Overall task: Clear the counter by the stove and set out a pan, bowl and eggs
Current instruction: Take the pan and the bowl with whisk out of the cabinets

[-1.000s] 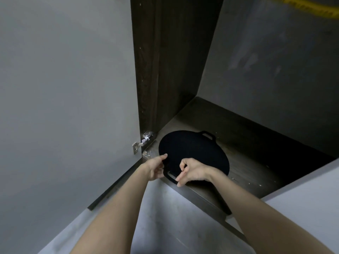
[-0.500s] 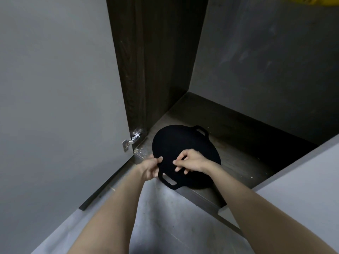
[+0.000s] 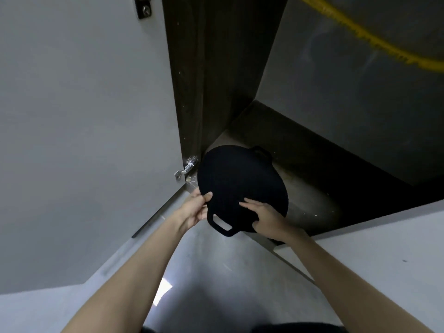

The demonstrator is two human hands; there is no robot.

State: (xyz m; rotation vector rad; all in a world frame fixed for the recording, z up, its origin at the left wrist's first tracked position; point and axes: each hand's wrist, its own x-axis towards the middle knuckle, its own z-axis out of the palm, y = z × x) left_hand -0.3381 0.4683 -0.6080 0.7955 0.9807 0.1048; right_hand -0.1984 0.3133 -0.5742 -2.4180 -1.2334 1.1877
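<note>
A flat round black pan [image 3: 237, 179] with a loop handle at each end is tilted up at the front edge of a dark low cabinet. My left hand [image 3: 195, 209] grips its left rim, thumb on top. Its near right edge is held by my right hand [image 3: 264, 218], fingers spread over the surface. The near handle hangs out past the cabinet's edge, between my two hands.
The grey cabinet door [image 3: 84, 128] stands open on the left, with a metal hinge [image 3: 187, 167] by the pan. The cabinet floor [image 3: 305, 195] is dark wood. A yellow hose [image 3: 374, 42] runs across the back wall. Grey floor [image 3: 216, 272] lies below.
Both hands have closed on the pan's near edge and drawn it towards me and up, so its near handle now sticks out of the cabinet. The view has dropped lower.
</note>
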